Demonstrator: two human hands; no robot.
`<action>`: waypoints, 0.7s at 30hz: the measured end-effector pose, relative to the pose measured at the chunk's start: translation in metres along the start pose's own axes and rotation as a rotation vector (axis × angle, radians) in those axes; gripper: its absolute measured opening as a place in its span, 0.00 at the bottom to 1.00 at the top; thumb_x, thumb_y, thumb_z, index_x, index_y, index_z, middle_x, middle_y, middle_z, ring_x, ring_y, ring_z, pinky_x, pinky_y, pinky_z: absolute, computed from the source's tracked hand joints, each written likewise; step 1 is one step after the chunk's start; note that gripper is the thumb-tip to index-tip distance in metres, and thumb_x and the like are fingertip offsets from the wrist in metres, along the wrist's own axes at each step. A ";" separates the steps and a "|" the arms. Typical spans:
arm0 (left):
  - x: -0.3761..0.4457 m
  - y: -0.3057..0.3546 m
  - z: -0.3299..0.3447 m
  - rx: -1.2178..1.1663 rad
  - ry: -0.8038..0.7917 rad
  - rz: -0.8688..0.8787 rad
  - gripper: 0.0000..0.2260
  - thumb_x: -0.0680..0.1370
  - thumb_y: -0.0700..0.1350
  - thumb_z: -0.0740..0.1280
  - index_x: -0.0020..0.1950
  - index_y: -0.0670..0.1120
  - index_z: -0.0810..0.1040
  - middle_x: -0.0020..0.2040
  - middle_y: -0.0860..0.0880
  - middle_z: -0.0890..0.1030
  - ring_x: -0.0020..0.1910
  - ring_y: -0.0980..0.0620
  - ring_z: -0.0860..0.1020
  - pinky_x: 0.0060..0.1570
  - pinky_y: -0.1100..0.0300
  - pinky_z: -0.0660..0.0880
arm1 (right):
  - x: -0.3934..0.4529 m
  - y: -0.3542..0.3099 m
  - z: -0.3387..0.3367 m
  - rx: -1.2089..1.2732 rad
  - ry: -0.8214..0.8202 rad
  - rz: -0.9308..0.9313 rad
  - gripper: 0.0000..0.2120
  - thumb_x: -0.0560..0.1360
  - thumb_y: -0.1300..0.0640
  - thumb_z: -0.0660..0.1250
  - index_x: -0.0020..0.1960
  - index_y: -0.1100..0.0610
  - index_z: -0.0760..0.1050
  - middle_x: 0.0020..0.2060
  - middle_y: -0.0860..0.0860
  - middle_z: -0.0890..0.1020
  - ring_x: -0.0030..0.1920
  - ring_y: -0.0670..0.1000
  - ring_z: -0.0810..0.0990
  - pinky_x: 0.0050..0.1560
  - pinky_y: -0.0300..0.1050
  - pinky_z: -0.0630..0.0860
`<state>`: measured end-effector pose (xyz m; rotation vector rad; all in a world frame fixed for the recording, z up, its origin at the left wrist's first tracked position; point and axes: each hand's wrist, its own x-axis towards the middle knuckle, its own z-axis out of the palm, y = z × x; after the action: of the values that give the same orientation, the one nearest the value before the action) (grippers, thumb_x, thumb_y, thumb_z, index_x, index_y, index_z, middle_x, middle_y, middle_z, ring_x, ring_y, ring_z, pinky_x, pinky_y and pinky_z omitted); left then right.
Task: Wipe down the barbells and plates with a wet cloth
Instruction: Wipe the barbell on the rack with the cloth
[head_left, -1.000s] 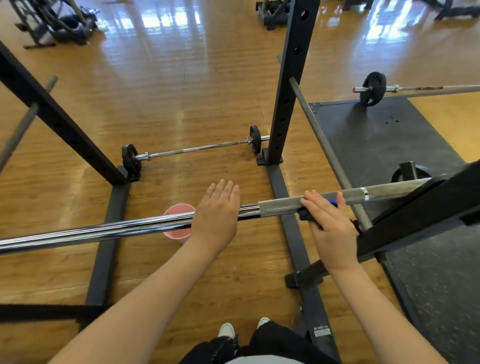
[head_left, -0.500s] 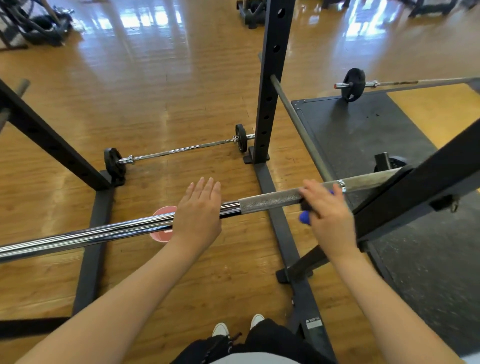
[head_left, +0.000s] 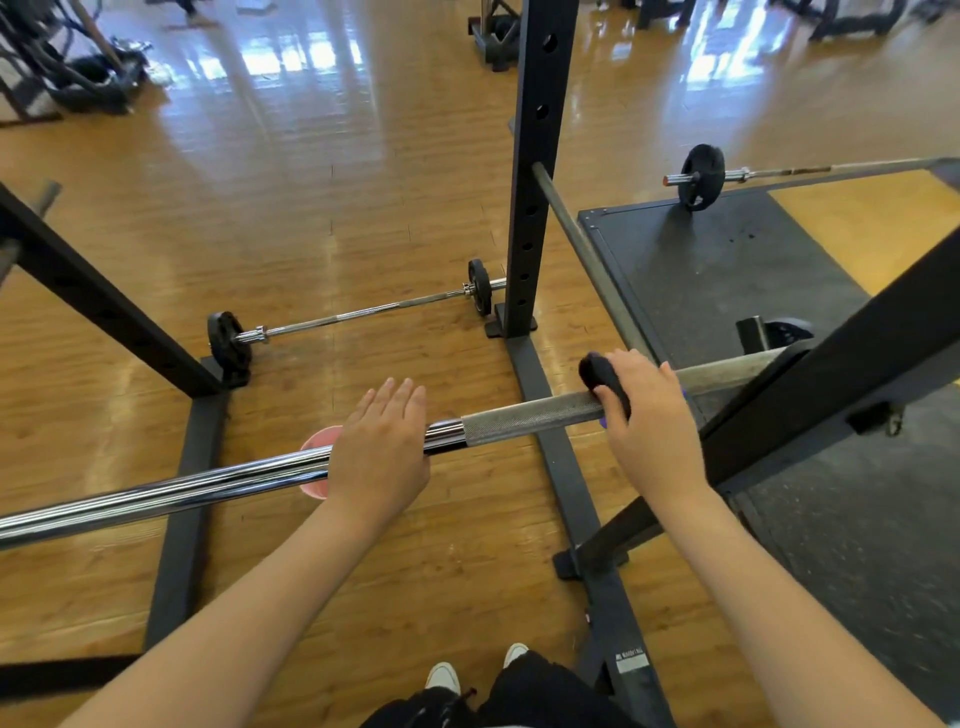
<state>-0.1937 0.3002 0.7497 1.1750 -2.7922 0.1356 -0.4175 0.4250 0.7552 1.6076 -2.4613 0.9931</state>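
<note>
- The racked barbell (head_left: 260, 480) is lying across the near part of the scene, running from the near left up to the right, where its end is resting on the black rack arm (head_left: 831, 374)
- A dark cloth (head_left: 605, 382) with a bit of blue-purple showing underneath is wrapping over the knurled part of that bar
- The right hand (head_left: 649, 415) is gripping the cloth around the bar, fingers curling over the top
- The left hand (head_left: 382, 447) is lying flat on the smooth chrome part, fingers straight and together, holding nothing
- A pink cup (head_left: 318, 465) is sitting on the wooden floor (head_left: 311, 208) just beneath the bar, partly hidden by it and the left hand
- A second barbell (head_left: 358, 312) with small black plates (head_left: 228, 340) is lying on the floor farther off, between the rack uprights (head_left: 535, 156)
- A third barbell (head_left: 831, 169) with one black plate is lying at the far right by the dark rubber mat (head_left: 727, 270)
- White shoes (head_left: 441, 675) are showing at the near edge
</note>
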 end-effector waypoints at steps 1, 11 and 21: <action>0.000 0.001 0.000 -0.002 -0.005 -0.005 0.27 0.57 0.37 0.79 0.56 0.35 0.80 0.54 0.38 0.82 0.54 0.39 0.80 0.55 0.44 0.75 | -0.003 0.009 -0.007 0.017 0.020 0.022 0.15 0.75 0.67 0.65 0.62 0.62 0.74 0.57 0.57 0.79 0.63 0.58 0.74 0.70 0.56 0.62; 0.002 0.006 -0.017 -0.037 -0.187 -0.070 0.32 0.70 0.51 0.70 0.72 0.44 0.67 0.72 0.45 0.69 0.71 0.46 0.66 0.71 0.51 0.59 | -0.007 -0.008 0.010 -0.028 -0.008 0.058 0.18 0.77 0.59 0.60 0.64 0.65 0.73 0.63 0.60 0.76 0.68 0.59 0.70 0.70 0.52 0.54; 0.026 0.144 -0.051 -0.233 -0.044 0.342 0.32 0.79 0.50 0.58 0.78 0.42 0.48 0.78 0.43 0.47 0.77 0.46 0.43 0.72 0.54 0.37 | -0.006 0.026 -0.016 -0.062 -0.201 0.068 0.31 0.77 0.45 0.39 0.76 0.57 0.54 0.75 0.51 0.57 0.74 0.47 0.42 0.71 0.54 0.39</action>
<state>-0.3119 0.3889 0.7983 0.6538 -2.9224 -0.1855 -0.4406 0.4450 0.7529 1.6914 -2.6625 0.7888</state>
